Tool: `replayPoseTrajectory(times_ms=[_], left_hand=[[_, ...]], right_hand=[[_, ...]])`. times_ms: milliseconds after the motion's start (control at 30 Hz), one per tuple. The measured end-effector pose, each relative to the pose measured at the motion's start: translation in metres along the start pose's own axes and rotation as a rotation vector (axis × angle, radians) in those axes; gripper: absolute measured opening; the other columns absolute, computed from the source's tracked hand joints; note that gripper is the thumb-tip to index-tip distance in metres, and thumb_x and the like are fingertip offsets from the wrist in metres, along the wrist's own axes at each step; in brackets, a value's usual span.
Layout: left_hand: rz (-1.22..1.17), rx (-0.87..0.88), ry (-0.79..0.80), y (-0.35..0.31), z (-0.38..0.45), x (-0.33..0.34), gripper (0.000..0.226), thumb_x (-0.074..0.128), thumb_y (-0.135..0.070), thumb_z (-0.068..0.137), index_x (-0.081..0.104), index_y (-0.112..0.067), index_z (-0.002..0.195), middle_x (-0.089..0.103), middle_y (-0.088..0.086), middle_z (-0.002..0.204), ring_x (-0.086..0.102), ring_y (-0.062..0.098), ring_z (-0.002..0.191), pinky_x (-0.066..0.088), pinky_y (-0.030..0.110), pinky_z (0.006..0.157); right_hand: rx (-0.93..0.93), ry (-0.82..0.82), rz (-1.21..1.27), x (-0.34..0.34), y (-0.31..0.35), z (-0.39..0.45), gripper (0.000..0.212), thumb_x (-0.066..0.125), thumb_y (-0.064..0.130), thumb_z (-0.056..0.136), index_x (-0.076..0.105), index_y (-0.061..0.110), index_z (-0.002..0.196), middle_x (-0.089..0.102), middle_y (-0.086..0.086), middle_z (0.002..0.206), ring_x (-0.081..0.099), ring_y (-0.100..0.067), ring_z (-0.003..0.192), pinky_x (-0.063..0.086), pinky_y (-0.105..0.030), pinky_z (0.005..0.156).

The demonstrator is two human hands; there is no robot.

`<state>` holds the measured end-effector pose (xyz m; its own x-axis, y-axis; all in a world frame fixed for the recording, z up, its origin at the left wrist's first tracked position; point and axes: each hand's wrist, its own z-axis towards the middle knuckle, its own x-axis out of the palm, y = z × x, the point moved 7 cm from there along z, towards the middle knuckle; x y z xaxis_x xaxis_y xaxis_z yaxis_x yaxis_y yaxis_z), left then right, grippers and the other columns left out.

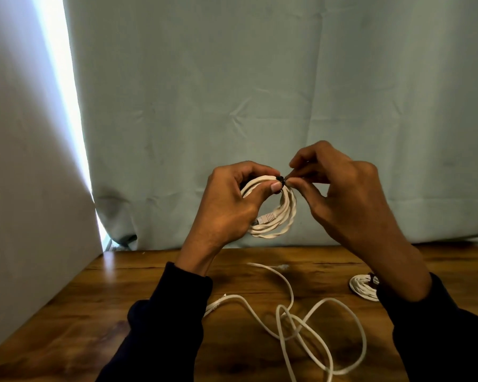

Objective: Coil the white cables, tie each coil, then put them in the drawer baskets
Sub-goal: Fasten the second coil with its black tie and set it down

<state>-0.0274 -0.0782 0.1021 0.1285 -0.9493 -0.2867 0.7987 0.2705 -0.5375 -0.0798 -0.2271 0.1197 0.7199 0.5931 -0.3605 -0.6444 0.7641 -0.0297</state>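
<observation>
I hold a coiled white cable (279, 216) up above the wooden table (100, 307). My left hand (232, 205) grips the coil's top left, thumb pressed beside a small black tie (281, 181) on its upper edge. My right hand (342, 194) pinches the end of that tie with fingertips. A connector plug shows inside the coil near my left palm. A loose, uncoiled white cable (309, 323) sprawls on the table below. A second coiled cable (363, 286) with a dark tie lies at the right, partly hidden by my right sleeve.
A pale green curtain (260, 92) hangs behind the table. A white wall panel (25, 188) stands along the left edge, with a bright gap of light beside it. No drawer or baskets are in view.
</observation>
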Motion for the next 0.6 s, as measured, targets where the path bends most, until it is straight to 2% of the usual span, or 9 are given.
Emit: replayPoseTrajectory(times_ms=[100, 200, 267, 367, 467, 600], left_hand=[[-0.012, 0.014, -0.005, -0.001, -0.001, -0.002, 0.02, 0.073, -0.017, 0.088, 0.075, -0.012, 0.107, 0.075, -0.006, 0.094, 0.071, 0.004, 0.084, 0.055, 0.016, 0.072], [-0.037, 0.037, -0.011, -0.003, -0.001, -0.003, 0.022, 0.073, -0.016, 0.088, 0.075, -0.009, 0.108, 0.076, -0.003, 0.096, 0.072, 0.008, 0.086, 0.057, 0.019, 0.074], [-0.051, 0.051, -0.008, -0.005, -0.001, -0.003, 0.022, 0.073, -0.015, 0.088, 0.075, -0.008, 0.109, 0.076, -0.001, 0.096, 0.072, 0.009, 0.086, 0.056, 0.019, 0.073], [-0.093, 0.063, 0.0, -0.007, -0.002, -0.003, 0.022, 0.072, -0.013, 0.088, 0.074, -0.007, 0.11, 0.075, 0.0, 0.097, 0.071, 0.008, 0.085, 0.053, 0.016, 0.07], [-0.137, 0.072, 0.008, -0.01, -0.002, -0.004, 0.022, 0.072, -0.011, 0.088, 0.073, -0.006, 0.109, 0.075, 0.001, 0.096, 0.071, 0.008, 0.084, 0.052, 0.015, 0.068], [-0.173, 0.09, 0.047, -0.014, -0.003, -0.002, 0.021, 0.071, -0.007, 0.088, 0.072, -0.005, 0.109, 0.075, -0.001, 0.096, 0.071, 0.007, 0.085, 0.053, 0.015, 0.069]], right_hand=[[0.011, 0.009, 0.029, -0.001, -0.004, 0.001, 0.027, 0.076, 0.014, 0.085, 0.064, 0.006, 0.108, 0.072, -0.006, 0.095, 0.064, -0.005, 0.084, 0.047, -0.001, 0.079], [0.046, 0.015, 0.108, -0.003, -0.007, 0.003, 0.026, 0.073, 0.019, 0.086, 0.065, 0.007, 0.108, 0.069, 0.002, 0.094, 0.063, 0.002, 0.083, 0.045, 0.001, 0.083], [0.108, 0.019, 0.2, -0.005, -0.009, 0.004, 0.025, 0.072, 0.024, 0.086, 0.064, 0.013, 0.108, 0.066, 0.012, 0.094, 0.065, 0.008, 0.081, 0.048, -0.002, 0.081], [0.266, 0.037, 0.363, -0.005, -0.017, 0.003, 0.027, 0.074, 0.026, 0.082, 0.061, 0.02, 0.106, 0.069, 0.018, 0.093, 0.07, 0.005, 0.087, 0.054, -0.009, 0.076], [0.426, 0.057, 0.58, -0.003, -0.025, 0.001, 0.028, 0.077, 0.019, 0.078, 0.065, 0.014, 0.103, 0.077, 0.006, 0.084, 0.074, -0.006, 0.085, 0.057, -0.018, 0.077], [0.675, 0.102, 0.956, 0.009, -0.031, -0.007, 0.04, 0.078, 0.016, 0.067, 0.064, 0.008, 0.104, 0.077, -0.006, 0.086, 0.076, -0.021, 0.084, 0.059, -0.027, 0.072]])
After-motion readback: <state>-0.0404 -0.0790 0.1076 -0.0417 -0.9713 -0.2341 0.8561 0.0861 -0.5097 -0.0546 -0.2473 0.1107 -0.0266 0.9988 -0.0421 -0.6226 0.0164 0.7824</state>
